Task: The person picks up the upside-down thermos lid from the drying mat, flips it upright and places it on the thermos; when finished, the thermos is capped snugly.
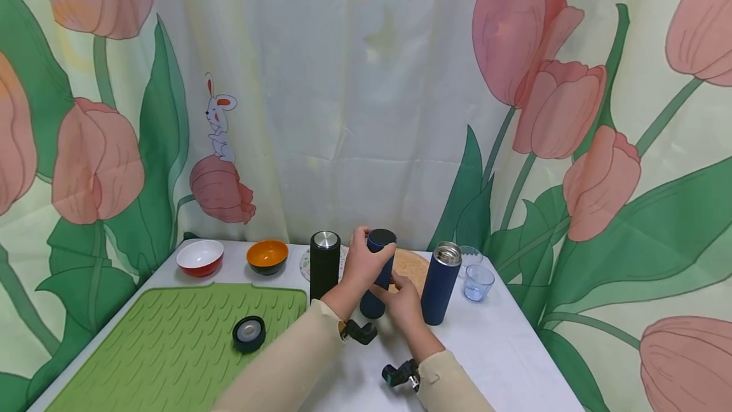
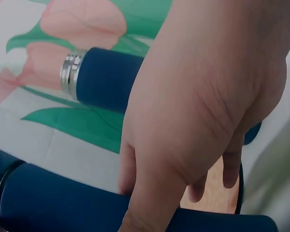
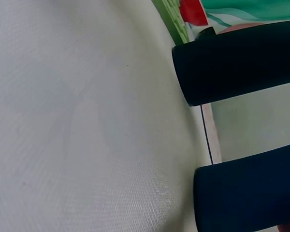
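A dark blue thermos bottle [image 1: 373,304] with a dark-topped lid [image 1: 382,238] stands upright between both hands. My left hand [image 1: 365,264] grips the lid from above, thumb and fingers on opposite sides. Lower down, my right hand [image 1: 406,308] holds the bottle's body; in the left wrist view the right hand [image 2: 183,116] reaches across that blue bottle [image 2: 77,203]. A second blue thermos [image 1: 440,288], lidless with its steel neck showing, stands just right of the hands. To their left is a black thermos [image 1: 324,269] with a silver-topped lid.
A loose black lid [image 1: 248,334] lies on the green mat [image 1: 171,336] at left. Behind it are a red-and-white bowl [image 1: 200,258] and an orange bowl [image 1: 267,255]. A round wooden board [image 1: 408,264] sits behind the bottles. Clear cups, including a bluish glass [image 1: 478,283], stand at right.
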The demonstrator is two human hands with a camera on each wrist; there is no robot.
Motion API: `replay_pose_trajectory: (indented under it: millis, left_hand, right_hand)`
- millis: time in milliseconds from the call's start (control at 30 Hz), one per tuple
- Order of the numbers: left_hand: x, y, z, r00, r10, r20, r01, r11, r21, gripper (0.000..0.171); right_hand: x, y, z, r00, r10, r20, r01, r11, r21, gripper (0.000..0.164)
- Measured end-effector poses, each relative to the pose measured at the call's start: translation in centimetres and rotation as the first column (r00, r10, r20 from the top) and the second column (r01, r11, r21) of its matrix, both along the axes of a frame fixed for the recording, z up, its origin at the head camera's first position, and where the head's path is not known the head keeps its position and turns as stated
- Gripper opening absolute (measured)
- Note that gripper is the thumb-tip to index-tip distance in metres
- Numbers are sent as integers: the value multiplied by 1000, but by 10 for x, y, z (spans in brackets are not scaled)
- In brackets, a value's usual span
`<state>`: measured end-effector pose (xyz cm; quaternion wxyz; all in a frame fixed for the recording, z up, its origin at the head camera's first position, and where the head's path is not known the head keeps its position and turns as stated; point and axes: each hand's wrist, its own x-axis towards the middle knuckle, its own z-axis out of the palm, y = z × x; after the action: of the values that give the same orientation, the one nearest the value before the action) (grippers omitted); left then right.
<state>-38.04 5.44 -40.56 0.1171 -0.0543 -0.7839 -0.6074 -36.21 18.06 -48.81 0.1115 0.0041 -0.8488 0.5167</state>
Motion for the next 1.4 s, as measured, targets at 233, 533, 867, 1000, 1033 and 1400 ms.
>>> replay_pose_trajectory:
  millis: [233,533,867,1000,1033,1400]
  left_hand:
    - [1,-4,3,998,-54,-14,54,998,14,69]
    - [2,4,2,999,47,23,-48,999,14,89]
    - [-4,-6,1,997,-66,-48,64,997,-40,61]
    - [-1,-2,1,999,-30,-16,29,998,-53,84]
    - [0,0,1,1000,-16,-3,15,998,-53,90]
    - [0,-3,1,1000,-16,-19,15,999,-47,69]
  right_hand:
    - [-2,1,0,1000,-3,-8,3,1000,-4,59]
    - [1,0,-2,1000,6,-15,-6,1000,14,60]
    - [1,-1,0,1000,-7,21,7,1000,4,66]
    - [3,0,0,1000,-3,22,3,1000,26,63]
    - [3,1,0,1000,-2,20,1,1000,28,63]
    - [-1,0,-1,1000,-7,17,7,1000,25,69]
